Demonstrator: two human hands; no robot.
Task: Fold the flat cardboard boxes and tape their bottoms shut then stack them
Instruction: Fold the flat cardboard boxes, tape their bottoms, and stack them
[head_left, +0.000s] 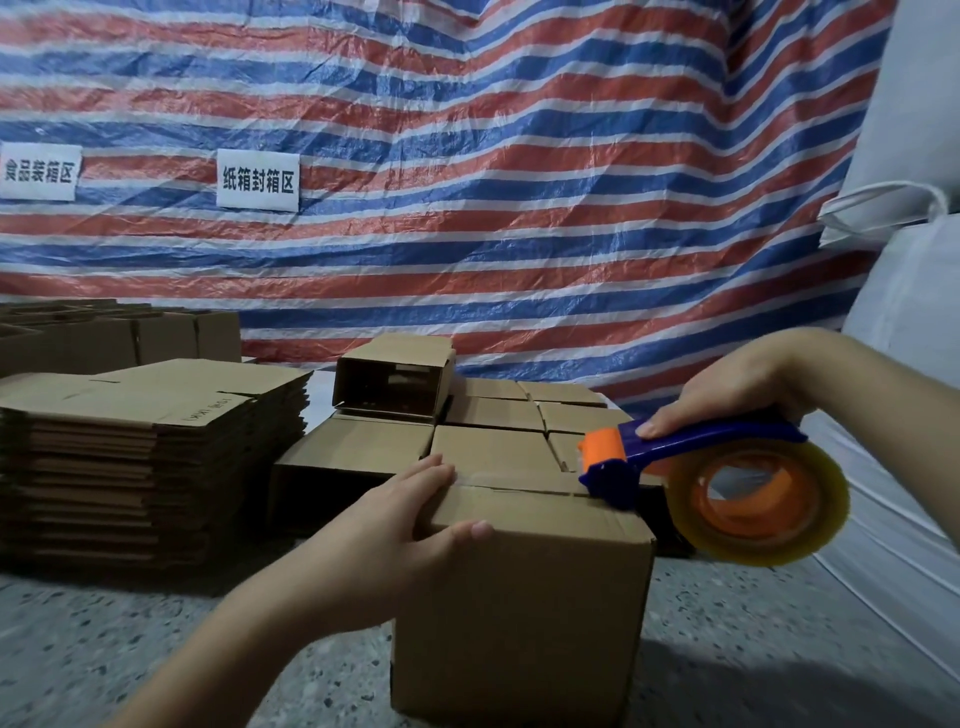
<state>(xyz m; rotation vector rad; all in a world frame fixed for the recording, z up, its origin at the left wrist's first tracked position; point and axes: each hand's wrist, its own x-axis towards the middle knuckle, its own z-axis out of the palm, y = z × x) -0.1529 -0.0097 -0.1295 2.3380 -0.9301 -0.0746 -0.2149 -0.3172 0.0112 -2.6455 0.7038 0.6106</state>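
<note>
- Striped red, white and blue tarpaulin (519, 182) hangs behind our workplace, with two white signs (258, 180) bearing Chinese characters fixed to it; a speckled grey floor (156, 649) lies below.
- We see a folded cardboard box (524, 613) standing on the floor right in front of us, its closed flaps facing up.
- Our left hand (410, 525) holds the box at its upper left corner: the fingers (434, 470) lie nearly straight on the top flap, the thumb presses the near face.
- Our right hand (737, 387) grips the blue handle of a tape dispenser (691, 457), fingers curled round it. Its orange roller end touches the top right edge of the box; the roll of clear tape (758, 506) hangs beside the box.
- To the left, a tall stack of flat boxes (150, 452) lies on the floor.
- Behind our box, finished boxes (498, 421) sit closely together, and one open box (392, 376) lies on its side upon them.
- White sacks (909, 286) stand at the right.
</note>
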